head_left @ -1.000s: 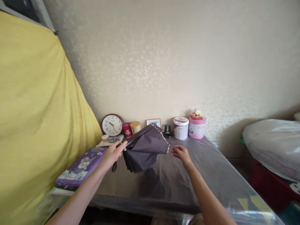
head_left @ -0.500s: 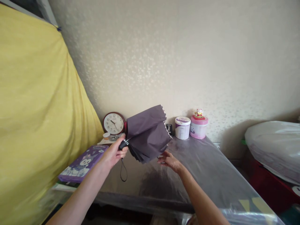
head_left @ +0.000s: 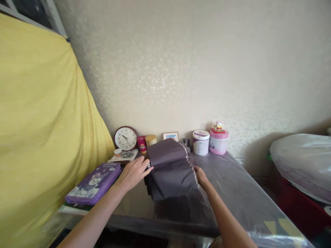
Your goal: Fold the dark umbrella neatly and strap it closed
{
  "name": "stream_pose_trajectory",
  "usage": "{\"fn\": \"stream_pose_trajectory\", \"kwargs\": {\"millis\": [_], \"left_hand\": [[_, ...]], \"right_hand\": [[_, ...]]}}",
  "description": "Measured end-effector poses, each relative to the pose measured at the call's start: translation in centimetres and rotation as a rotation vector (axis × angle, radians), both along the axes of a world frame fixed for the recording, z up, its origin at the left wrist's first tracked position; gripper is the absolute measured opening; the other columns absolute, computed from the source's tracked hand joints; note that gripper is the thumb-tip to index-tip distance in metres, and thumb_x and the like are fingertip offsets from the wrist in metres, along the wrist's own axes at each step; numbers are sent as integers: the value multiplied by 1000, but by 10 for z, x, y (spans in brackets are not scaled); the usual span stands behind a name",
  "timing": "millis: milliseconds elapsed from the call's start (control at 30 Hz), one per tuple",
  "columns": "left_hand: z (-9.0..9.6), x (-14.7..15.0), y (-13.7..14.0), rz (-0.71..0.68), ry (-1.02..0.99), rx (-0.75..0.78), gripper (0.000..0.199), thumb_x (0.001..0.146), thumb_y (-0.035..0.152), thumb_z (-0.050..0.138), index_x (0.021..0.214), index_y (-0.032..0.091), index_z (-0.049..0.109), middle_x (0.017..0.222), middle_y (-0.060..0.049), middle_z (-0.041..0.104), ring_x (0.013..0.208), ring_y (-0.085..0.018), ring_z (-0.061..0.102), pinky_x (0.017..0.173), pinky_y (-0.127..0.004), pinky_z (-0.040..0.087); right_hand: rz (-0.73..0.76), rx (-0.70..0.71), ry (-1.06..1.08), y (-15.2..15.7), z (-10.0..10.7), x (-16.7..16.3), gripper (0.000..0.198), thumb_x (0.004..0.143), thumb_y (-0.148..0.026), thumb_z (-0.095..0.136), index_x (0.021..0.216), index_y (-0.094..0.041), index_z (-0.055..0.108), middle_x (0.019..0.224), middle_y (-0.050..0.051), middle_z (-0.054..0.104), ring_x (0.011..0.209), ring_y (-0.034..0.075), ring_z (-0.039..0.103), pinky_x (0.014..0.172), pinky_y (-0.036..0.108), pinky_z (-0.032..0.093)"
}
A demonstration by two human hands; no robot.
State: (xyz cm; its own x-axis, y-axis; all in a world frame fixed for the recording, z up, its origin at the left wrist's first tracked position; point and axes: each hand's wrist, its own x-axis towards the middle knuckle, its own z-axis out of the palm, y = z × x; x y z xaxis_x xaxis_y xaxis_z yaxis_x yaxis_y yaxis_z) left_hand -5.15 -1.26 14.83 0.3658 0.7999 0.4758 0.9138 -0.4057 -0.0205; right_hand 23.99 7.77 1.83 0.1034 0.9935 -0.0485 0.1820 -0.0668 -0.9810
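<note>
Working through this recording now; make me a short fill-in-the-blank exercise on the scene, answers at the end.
1. The dark umbrella is held at its handle end by the ____ grip.
2. A small figurine stands on the container with the ____ lid.
3. The large cloth hanging at the picture's left is ____.

Missing words: left; pink; yellow.

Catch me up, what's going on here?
A person is handling a dark purple-grey fabric umbrella, its canopy loose and not spread open, over a plastic-covered grey table. The left hand grips it at the black handle end; the right hand is at the checked-trim edge, fingers partly hidden. Behind, a round brown-rimmed clock stands by the wall, and a flat purple cartoon-print case lies at the left.
</note>
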Motion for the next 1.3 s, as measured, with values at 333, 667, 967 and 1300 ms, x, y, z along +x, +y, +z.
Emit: {"fn": "stream_pose_trajectory", "kwargs": {"millis": [333, 667, 967, 1300], "left_hand": [[-48, -8, -14, -153, 297, -181, 11, 87, 31, 46, 88, 22, 52, 90, -4, 51, 85, -19, 53, 74, -27, 37], [-66, -9, -29, 146, -556, -863, 36, 69, 50, 57, 83, 22, 39, 63, 5, 56, 46, -9, 43, 46, -21, 28], [-96, -24, -30, 197, -1113, -1548, 50, 60, 64, 62, 65, 18, 42, 46, 6, 43, 34, -1, 18, 39, -18, 5], [-76, -6, -34, 129, -695, -696, 28, 75, 46, 54, 79, 19, 48, 60, 4, 50, 48, -10, 45, 45, -20, 27]], "right_hand": [[17, -90, -61, 6, -4, 10, 5, 75, -16, 54, 72, -16, 58, 66, 0, 62, 64, 13, 63, 48, 18, 43], [253, -164, -71, -7, -2, -16, 19, 77, -31, 54, 72, -14, 62, 74, 3, 63, 68, 13, 58, 50, 19, 45], [265, -136, -97, -6, -4, -12, 11, 71, -25, 58, 70, -15, 61, 68, 2, 64, 65, 13, 59, 51, 19, 45], [87, -60, -73, 9, -8, 7, 7, 68, -20, 54, 73, -17, 58, 69, 3, 64, 68, 15, 65, 48, 18, 46]]}}
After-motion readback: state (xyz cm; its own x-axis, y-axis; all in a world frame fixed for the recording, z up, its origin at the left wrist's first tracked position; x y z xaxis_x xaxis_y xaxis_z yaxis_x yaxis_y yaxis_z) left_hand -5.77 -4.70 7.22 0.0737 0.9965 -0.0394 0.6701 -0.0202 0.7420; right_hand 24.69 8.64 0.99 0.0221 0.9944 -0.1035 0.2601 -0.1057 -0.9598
